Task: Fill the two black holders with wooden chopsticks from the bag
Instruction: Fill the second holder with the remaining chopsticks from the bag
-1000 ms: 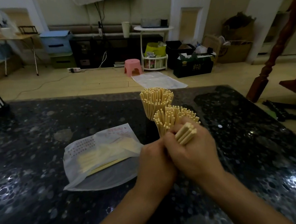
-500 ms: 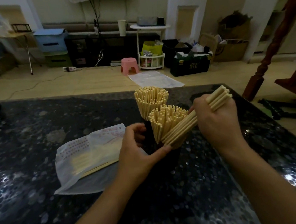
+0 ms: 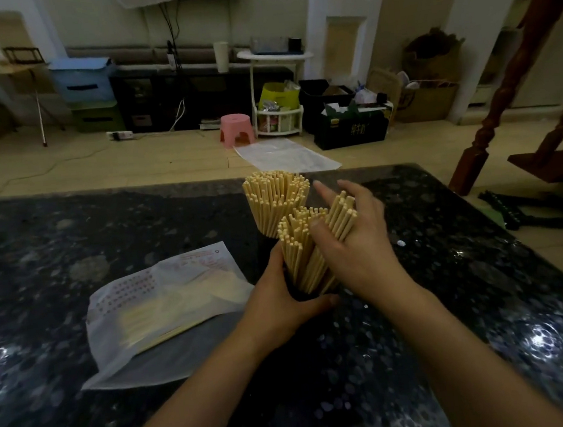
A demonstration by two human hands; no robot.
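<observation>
While the left hand (image 3: 278, 303) grips the near holder (image 3: 301, 292), the right hand (image 3: 355, 244) pinches a chopstick bundle (image 3: 337, 221) leaning up-right, lower ends already inside.

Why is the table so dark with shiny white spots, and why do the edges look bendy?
Head view: the room is dim, so the black table looks nearly featureless; the white spots are glare from lamps reflecting off its polish; the wide-angle lens bends lines near the picture's borders.
</observation>
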